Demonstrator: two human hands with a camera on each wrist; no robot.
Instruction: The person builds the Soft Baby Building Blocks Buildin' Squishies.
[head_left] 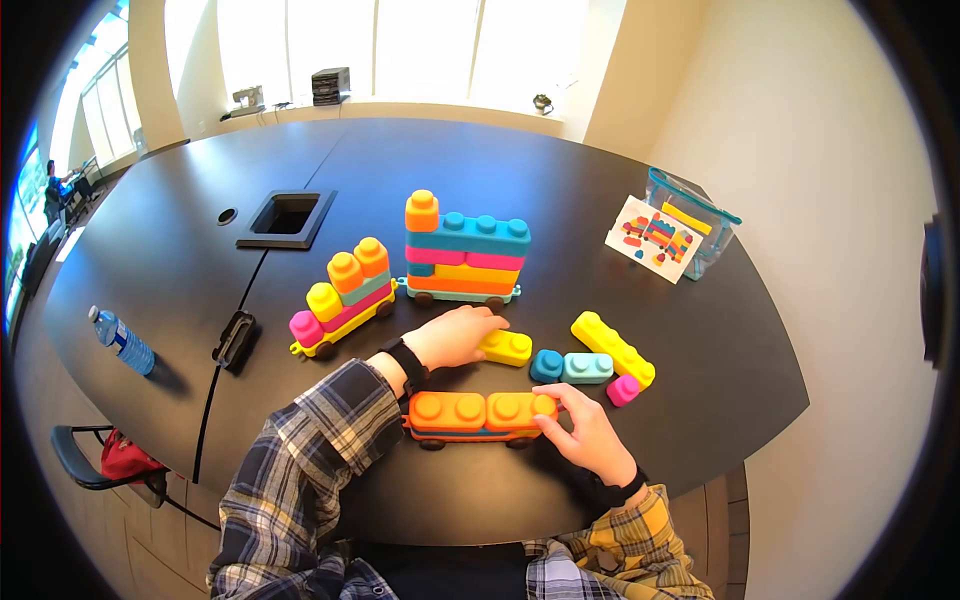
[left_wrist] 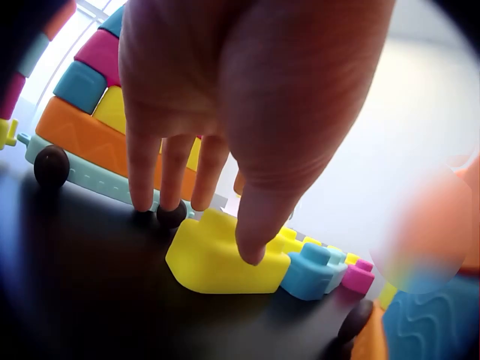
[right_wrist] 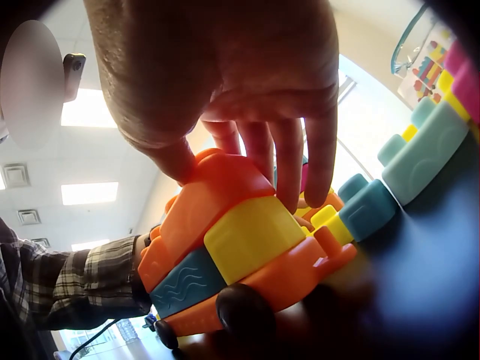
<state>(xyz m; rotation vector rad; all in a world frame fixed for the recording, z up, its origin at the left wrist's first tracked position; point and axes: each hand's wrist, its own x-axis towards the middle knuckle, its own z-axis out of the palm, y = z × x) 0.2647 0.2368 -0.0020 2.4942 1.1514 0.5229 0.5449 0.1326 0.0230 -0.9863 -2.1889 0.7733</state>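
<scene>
My left hand (head_left: 455,338) reaches over a yellow building block (head_left: 507,348). In the left wrist view its thumb (left_wrist: 259,225) lies against that block (left_wrist: 217,259), with the other fingers stretching down on the far side. The right hand (head_left: 585,430) grips the right end of a wheeled toy wagon (head_left: 465,436), thumb on the near side and fingers over the far side. Two orange blocks (head_left: 447,408) top this wagon. In the right wrist view, a yellow block (right_wrist: 255,236) and a blue block (right_wrist: 187,283) sit between its orange base (right_wrist: 292,274) and the orange top.
A tall block wagon (head_left: 465,262) and a stepped one (head_left: 345,300) stand behind. Loose to the right lie blue (head_left: 546,366), pale teal (head_left: 588,368), long yellow (head_left: 612,348) and pink (head_left: 623,391) blocks. A picture card (head_left: 655,238) leans on a clear bag (head_left: 708,240); a water bottle (head_left: 122,340) lies left.
</scene>
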